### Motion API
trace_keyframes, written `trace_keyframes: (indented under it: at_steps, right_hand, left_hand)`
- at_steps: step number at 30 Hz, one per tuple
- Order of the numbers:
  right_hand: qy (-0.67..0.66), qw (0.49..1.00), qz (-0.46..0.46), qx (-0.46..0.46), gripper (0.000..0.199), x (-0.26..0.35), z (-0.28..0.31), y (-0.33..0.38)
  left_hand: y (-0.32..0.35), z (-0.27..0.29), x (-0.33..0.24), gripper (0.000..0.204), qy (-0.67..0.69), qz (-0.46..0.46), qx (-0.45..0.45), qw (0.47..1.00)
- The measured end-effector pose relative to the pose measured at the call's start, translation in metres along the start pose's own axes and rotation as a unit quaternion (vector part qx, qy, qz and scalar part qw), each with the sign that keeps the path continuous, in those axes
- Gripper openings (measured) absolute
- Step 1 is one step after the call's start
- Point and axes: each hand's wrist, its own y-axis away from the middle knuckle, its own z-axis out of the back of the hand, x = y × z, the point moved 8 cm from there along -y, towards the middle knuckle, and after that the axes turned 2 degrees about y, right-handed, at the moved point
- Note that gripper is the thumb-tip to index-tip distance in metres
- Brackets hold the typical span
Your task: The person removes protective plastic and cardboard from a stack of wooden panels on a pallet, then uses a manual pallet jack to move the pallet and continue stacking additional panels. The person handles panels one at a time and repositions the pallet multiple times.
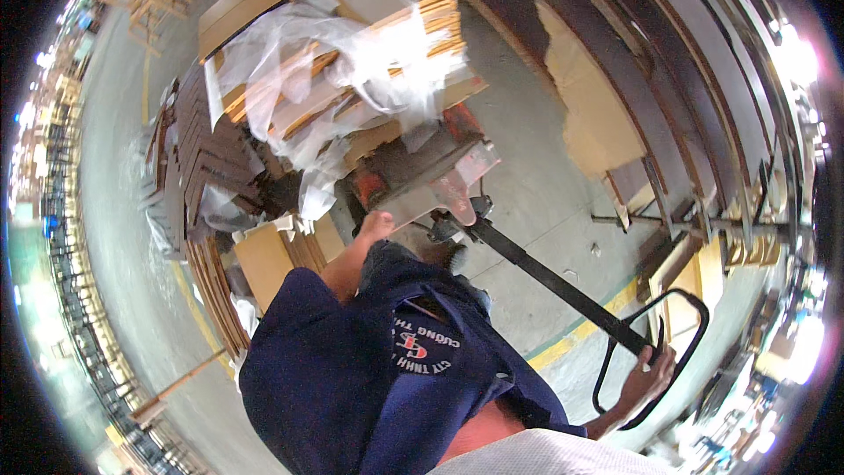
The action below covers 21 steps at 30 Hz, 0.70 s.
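My right hand [646, 376] is wrapped round the black loop handle of a pallet jack [563, 286], out at the right. The handle's long bar slants up to the jack's worn, reddish-grey body in front of me. Close to the body's left end is my left hand [378, 227], which looks curled; whatever it grips is hidden. Beyond the body stands a stack of flat brown panels [440, 22], partly covered by crumpled clear plastic film [303, 62]. The jack's forks are not visible beneath the load.
Long dark boards [651, 62] stand in rows on the right, with a torn cardboard sheet [585, 92] against them. Stacked dark brown pieces [215, 149] and upright panels [215, 290] are close on my left. A yellow line [571, 339] crosses the grey floor.
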Motion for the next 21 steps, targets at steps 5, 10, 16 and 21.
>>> trace_keyframes:
  at_steps: [5, 10, 16, 21]
  right_hand:
    - [-0.063, 0.95, -0.138, 0.274, 0.045, -0.073, -0.145, 0.069]
    - [0.064, 0.982, -0.097, 0.15, 0.045, -0.064, -0.183, 0.141]
    - [-0.079, 0.99, -0.112, 0.04, 0.05, -0.099, -0.164, 0.118]
    - [0.049, 0.953, -0.207, 0.217, 0.045, -0.152, -0.215, 0.107]
  left_hand:
    - [0.002, 0.021, -0.024, 0.021, 0.049, 0.02, -0.051, 0.997]
    - [0.01, -0.02, -0.047, 0.023, -0.03, 0.032, 0.18, 0.983]
    - [-0.016, -0.016, -0.076, 0.027, 0.004, 0.059, 0.116, 0.992]
    - [-0.026, -0.029, -0.118, 0.033, 0.048, 0.054, 0.112, 0.991]
